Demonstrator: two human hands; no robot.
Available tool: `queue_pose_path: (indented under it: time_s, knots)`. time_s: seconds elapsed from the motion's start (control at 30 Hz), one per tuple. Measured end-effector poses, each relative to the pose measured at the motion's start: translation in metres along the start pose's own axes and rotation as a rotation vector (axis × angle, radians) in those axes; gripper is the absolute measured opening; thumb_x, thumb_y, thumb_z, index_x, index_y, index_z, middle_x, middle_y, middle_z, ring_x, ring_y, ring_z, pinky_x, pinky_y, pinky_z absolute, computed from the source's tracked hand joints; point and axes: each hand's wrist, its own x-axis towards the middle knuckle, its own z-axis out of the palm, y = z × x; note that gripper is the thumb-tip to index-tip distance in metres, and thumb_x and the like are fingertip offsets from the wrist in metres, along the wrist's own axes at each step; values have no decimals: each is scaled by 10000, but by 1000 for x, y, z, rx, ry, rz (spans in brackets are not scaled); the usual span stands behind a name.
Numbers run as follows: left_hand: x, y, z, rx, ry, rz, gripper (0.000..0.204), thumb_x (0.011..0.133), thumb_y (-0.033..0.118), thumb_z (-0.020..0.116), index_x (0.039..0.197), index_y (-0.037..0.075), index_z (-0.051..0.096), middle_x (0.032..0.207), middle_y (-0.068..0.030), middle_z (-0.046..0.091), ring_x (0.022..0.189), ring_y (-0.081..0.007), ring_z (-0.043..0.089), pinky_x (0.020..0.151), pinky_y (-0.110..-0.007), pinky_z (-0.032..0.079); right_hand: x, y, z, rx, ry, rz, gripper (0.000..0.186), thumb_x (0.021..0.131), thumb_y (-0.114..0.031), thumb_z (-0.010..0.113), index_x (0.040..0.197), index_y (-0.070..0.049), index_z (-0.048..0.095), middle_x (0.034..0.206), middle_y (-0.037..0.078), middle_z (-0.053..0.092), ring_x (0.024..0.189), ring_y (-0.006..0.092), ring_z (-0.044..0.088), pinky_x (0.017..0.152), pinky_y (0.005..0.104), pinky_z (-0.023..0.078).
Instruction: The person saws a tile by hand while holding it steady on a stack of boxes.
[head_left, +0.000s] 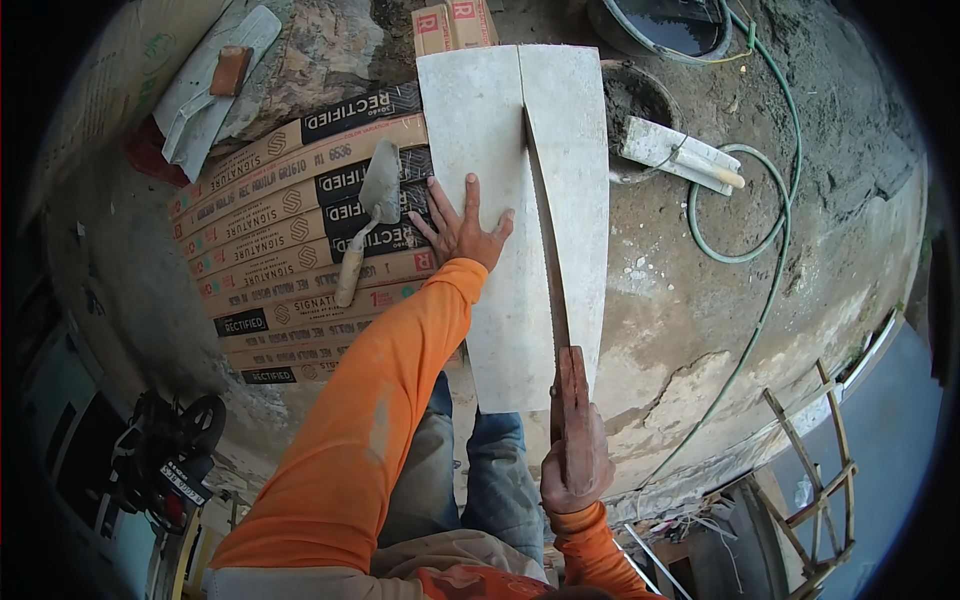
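My left hand [462, 228] presses flat on a pale grey board [475, 340], fingers spread, over its left part. My right hand [580, 462] is wrapped round the reddish-brown wooden handle of a handsaw [574, 395] at the board's near end. The dark saw blade runs away from me along the board, its tip short of the far edge. From the tip, a thin line continues to that edge. Whether the blade passes through the board there, I cannot tell. A pointed trowel [380, 188] with a worn wooden handle lies left of my left hand, on stacked cartons [300, 235].
Right of the board, a plastering float [685, 157] rests across a mortar bucket [650, 88]. Beyond stands a tub of dark water [680, 28]. A green hose [782, 200] curls over the ground. A wooden ladder [815, 490] is lower right; a motorcycle [165, 450], lower left.
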Motion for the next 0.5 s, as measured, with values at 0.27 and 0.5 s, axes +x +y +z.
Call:
queue_pose_path:
  time_s: [0.27,0.5]
  knots:
    - [-2,22,17,-97,72,32,872,800,600,658,1529,296,290,1557,-311,109,1432,-476,208,1110,-714,27,125,12,25,333,317,-208,568,762,7,592,1325,37,527,1221,230,623,1007,349,674,828,337,536]
    - [-1,-5,1,-36,59,48,845,804,590,660,1516,275,331,1559,-315,91,1438,-476,198,1113,-709,31,1,18,0,-158,-106,-179,1016,580,13,433,1558,-20,160,1601,131,259,1059,320,617,772,297,516]
